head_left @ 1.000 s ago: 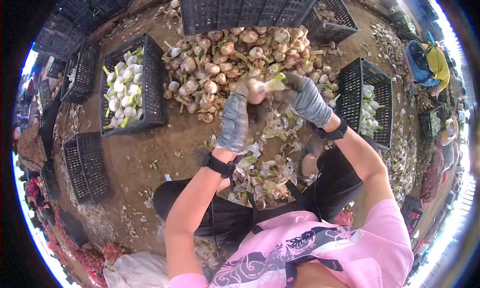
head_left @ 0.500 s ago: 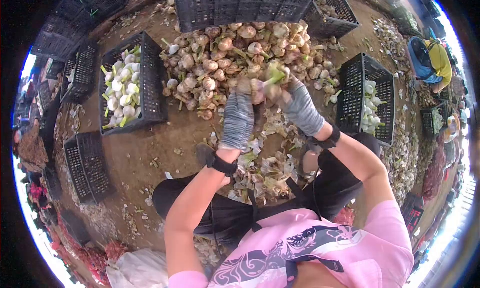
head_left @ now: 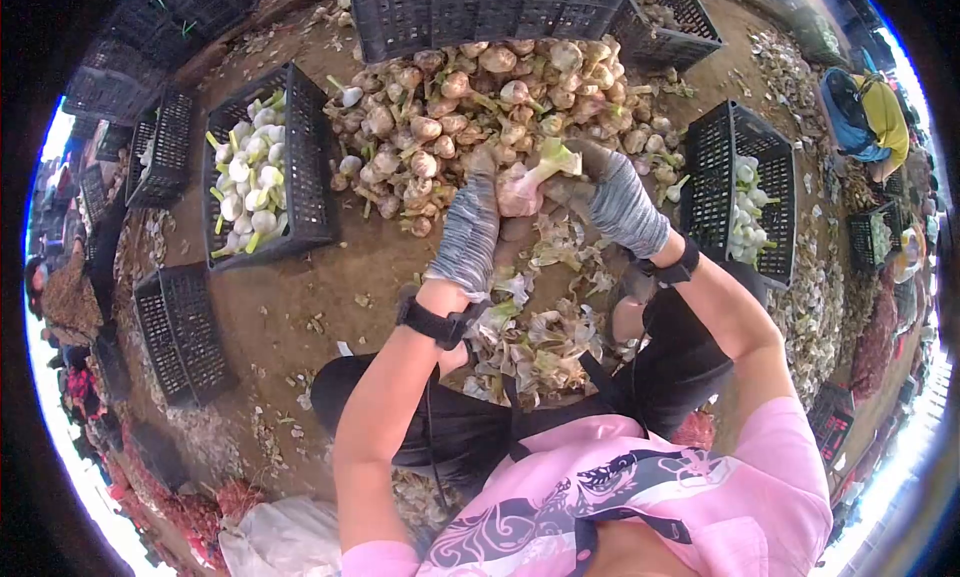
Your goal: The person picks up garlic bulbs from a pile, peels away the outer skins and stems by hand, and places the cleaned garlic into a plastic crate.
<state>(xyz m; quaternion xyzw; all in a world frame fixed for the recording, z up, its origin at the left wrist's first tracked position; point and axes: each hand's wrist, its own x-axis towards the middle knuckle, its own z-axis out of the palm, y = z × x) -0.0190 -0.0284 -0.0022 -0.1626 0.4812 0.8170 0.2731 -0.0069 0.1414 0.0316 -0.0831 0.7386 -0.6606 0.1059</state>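
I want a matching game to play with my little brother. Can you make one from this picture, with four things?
1. Shirt
2. Trousers
3. Gloves
4. Garlic pile

A. Grey
B. On the ground, just past the hands
C. Pink
D. Black

Right pairs: 1-C, 2-D, 3-A, 4-B
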